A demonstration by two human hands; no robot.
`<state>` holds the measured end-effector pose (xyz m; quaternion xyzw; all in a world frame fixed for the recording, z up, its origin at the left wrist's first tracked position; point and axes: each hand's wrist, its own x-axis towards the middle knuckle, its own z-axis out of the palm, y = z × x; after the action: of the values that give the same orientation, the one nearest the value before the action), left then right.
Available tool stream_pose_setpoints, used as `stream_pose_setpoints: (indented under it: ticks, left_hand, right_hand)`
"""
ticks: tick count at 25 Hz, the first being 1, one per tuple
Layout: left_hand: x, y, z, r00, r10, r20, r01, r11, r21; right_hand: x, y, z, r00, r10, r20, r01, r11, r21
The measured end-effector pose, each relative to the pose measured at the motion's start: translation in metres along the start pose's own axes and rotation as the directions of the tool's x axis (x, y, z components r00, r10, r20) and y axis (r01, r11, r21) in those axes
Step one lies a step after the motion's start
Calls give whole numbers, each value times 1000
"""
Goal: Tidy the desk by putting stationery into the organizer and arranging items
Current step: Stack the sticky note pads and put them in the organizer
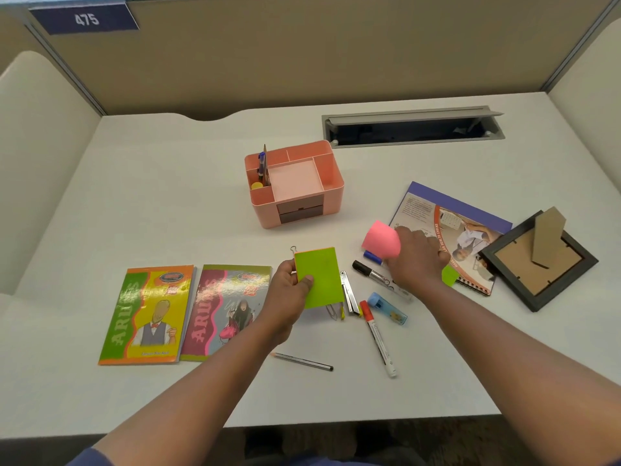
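Left hand (289, 294) grips green pad (319, 277) | notebooks (148, 314) "ARU…" | sign (84, 19) "475"

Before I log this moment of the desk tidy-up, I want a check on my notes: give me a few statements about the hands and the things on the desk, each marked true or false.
1. The left hand holds a green pad of sticky notes. True.
2. The right hand holds a pink pad of sticky notes. True.
3. The big middle compartment of the pink organizer is full of pens. False: it looks empty; a blue pen stands in a left compartment.
4. The picture frame stands upright. False: it lies face down, back stand showing.
5. Two notebooks lie side by side left of the hands. True.
6. The red-capped marker is in the organizer. False: it lies on the desk.
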<state>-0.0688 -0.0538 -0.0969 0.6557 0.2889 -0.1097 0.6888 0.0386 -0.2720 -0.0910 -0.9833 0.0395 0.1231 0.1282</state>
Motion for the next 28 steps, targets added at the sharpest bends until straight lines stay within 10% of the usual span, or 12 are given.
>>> stream_pose_setpoints:
  ticks: [4, 11, 28]
  left_hand:
    - [1, 7, 2, 999, -47, -19, 45, 995, -93]
    - [6, 16, 7, 996, -84, -37, 74, 973, -217]
    - [-1, 19, 18, 993, 112, 39, -104, 978, -184]
  right_hand:
    - [-3, -9, -7, 996, 90, 10, -87, 918, 388]
    - [-30, -30, -30, 963, -48, 265, -236, 321, 917]
    - [-68, -56, 11, 966, -172, 192, -60, 576, 815]
